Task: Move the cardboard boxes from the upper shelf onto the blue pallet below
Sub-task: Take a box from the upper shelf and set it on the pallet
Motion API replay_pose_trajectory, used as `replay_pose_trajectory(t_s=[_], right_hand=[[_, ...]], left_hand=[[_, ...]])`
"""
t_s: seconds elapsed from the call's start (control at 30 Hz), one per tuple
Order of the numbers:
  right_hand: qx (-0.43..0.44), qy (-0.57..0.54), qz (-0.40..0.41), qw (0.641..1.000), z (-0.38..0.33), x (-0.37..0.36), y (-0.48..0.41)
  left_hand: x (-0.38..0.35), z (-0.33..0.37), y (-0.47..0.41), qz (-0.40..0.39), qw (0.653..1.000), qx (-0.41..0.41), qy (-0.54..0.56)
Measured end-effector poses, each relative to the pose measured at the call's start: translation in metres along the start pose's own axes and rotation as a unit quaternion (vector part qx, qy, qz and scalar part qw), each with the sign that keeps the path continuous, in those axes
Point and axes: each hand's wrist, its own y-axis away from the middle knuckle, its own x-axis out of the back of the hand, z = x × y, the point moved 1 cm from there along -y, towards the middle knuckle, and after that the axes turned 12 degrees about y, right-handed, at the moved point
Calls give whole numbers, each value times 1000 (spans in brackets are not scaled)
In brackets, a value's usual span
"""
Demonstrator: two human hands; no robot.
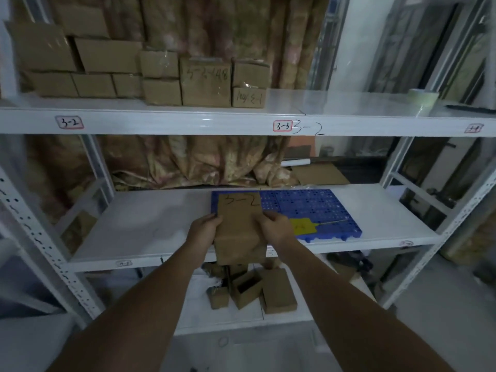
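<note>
The left hand [205, 229] and right hand [275, 228] clasp opposite sides of a plain brown cardboard box marked "3-2" [237, 226], held between them at the front left corner of the blue perforated plastic pallet [316, 210] on the white middle shelf [150, 224]. More brown cardboard boxes [161, 73] sit stacked on the white upper shelf [335, 114].

a stockroom: labelled shelving [204, 122] stacked with cartons [205, 81].
</note>
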Motion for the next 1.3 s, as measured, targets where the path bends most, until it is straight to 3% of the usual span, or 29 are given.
replay_pose_trajectory(t_s=[0.13,0.3,0.47,0.57,1.0,1.3], right_hand=[[-3,14,32,999,20,-12,-44],[27,56,20,998,34,-26,-105],[58,107,-1,993,24,-34,-154],[71,123,1,990,18,-46,-178],[51,109,40,992,-8,-100,-275],[25,112,39,993,4,-122,-298]], left_hand=[[-17,-7,-32,31,999,-36,8],[-24,-38,-107,74,995,-24,-58],[-41,-26,-120,211,974,-78,-42],[-40,-22,-144,249,963,-100,-19],[-13,-14,-276,194,978,-75,-26],[-5,-28,-302,190,978,-76,-48]])
